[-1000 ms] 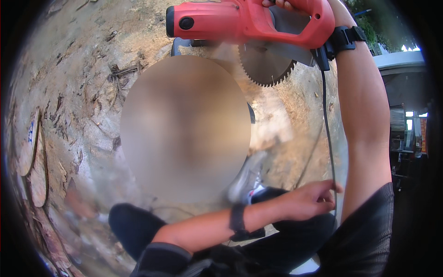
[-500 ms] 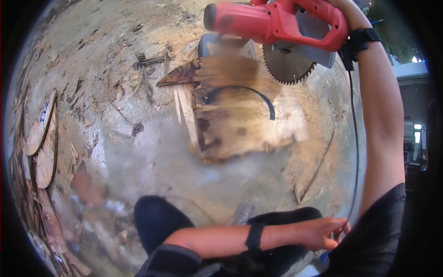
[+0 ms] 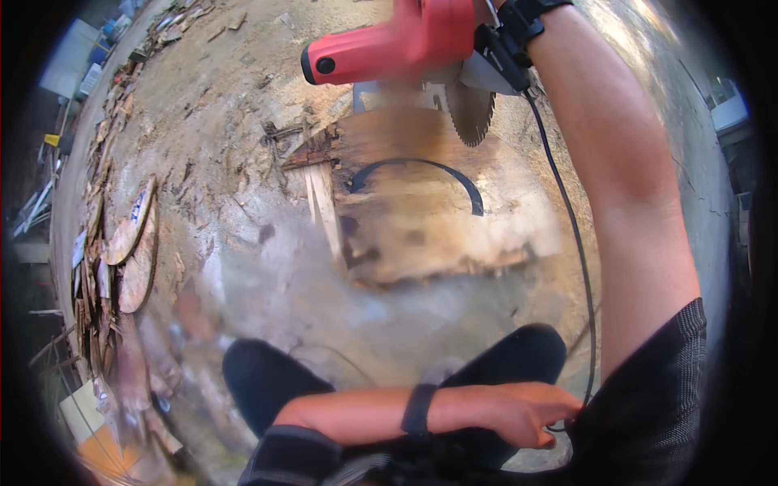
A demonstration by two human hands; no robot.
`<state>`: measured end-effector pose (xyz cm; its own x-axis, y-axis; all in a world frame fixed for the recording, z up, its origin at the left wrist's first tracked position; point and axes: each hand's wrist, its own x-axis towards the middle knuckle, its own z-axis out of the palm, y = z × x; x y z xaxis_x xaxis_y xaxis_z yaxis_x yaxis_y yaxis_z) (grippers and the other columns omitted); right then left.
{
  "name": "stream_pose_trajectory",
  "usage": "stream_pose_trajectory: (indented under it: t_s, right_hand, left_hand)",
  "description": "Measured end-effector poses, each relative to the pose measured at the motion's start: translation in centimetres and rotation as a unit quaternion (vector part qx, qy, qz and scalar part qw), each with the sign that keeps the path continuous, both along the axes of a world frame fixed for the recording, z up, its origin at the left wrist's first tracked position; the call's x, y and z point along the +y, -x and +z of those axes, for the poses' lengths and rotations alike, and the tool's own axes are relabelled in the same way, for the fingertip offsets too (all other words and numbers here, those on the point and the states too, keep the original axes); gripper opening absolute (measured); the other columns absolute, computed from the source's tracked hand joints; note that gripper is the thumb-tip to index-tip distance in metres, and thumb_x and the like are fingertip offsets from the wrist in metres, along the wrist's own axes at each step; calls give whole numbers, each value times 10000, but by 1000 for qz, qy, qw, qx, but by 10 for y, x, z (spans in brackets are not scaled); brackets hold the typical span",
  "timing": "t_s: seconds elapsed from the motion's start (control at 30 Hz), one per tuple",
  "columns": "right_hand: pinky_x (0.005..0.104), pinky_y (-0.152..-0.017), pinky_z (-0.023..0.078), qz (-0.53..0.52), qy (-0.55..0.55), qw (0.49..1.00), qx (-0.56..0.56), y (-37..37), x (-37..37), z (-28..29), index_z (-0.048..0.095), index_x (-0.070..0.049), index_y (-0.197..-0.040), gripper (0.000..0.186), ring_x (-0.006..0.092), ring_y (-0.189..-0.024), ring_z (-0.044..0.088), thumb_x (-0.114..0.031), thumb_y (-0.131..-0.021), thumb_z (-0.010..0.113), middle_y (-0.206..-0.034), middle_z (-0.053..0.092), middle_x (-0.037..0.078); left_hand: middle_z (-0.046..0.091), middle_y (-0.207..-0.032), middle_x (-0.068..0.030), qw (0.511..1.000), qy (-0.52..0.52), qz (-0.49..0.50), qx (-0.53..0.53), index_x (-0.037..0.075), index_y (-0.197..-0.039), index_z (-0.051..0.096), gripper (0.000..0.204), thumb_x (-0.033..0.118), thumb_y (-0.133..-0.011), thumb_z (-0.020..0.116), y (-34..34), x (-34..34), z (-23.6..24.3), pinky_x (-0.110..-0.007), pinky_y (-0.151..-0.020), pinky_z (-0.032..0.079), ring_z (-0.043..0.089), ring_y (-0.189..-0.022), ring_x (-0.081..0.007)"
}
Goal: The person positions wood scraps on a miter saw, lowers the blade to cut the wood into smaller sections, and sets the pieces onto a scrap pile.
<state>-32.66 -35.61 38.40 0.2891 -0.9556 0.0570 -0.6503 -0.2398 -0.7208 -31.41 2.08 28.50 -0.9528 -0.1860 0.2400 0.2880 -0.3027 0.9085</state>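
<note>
My right hand (image 3: 489, 11), mostly cut off at the top edge, grips a red circular saw (image 3: 405, 44) with a toothed blade (image 3: 474, 117). Below the saw lies a weathered wooden board (image 3: 421, 235) with a dark curved band (image 3: 466, 186) on it, split pale wood along its left and part of its surface blurred. A black power cord (image 3: 577, 219) hangs from beside my right wrist. My left hand (image 3: 531, 413) is low at the right, over my bent legs, with its fingers closed around that cord.
Dusty concrete ground (image 3: 211, 113) with splinters and sawdust surrounds the board. Along the left lies a long pile of wood scraps (image 3: 130, 251), with pale boards and clutter (image 3: 73, 65) beyond. A pale structure (image 3: 725, 109) stands at the far right.
Over the last half second the saw has shifted left and turned, its blade now narrower in view. Since a second earlier, my left hand has moved lower in the picture along the cord.
</note>
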Motion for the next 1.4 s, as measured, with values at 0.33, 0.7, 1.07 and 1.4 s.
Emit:
stream_pose_trajectory:
  t_s: [0.33, 0.7, 1.07, 1.4]
  right_hand:
    - [412, -571, 523, 18, -87, 979, -185, -14, -24, -16, 605, 21, -896, 210, 254, -683, 622, -177, -832, 581, -805, 628, 127]
    - [400, -623, 537, -35, -227, 929, -290, -6, -6, -2, 588, 33, -870, 287, 305, -714, 629, -251, -846, 551, -785, 622, 181]
    - [334, -629, 563, 64, -351, 905, -231, -9, -10, 13, 558, 80, -977, 315, 282, -713, 621, -198, -846, 486, -899, 619, 217]
    - [260, -607, 569, 62, -381, 906, -175, -18, -3, 21, 533, 97, -1067, 364, 218, -696, 630, -192, -850, 493, -947, 610, 225]
  left_hand:
    - [591, -1031, -159, 984, 124, 117, -55, 22, -994, 586, 283, 59, -714, 559, 26, 21, -27, -394, -809, 471, 548, -984, -337]
    - [632, -905, -116, 983, 104, -28, -148, 69, -1092, 560, 375, 109, -724, 625, 8, -41, -77, -366, -730, 486, 605, -849, -273]
    - [616, -972, -135, 571, -79, 668, -470, 7, -1173, 497, 475, 207, -780, 673, -209, -188, -224, -327, -814, 473, 585, -924, -233]
    - [432, -1304, -238, 357, 19, 635, -685, 47, -1358, 351, 1001, 559, -603, 763, -216, -190, -242, -417, -1018, 349, 406, -1224, -383]
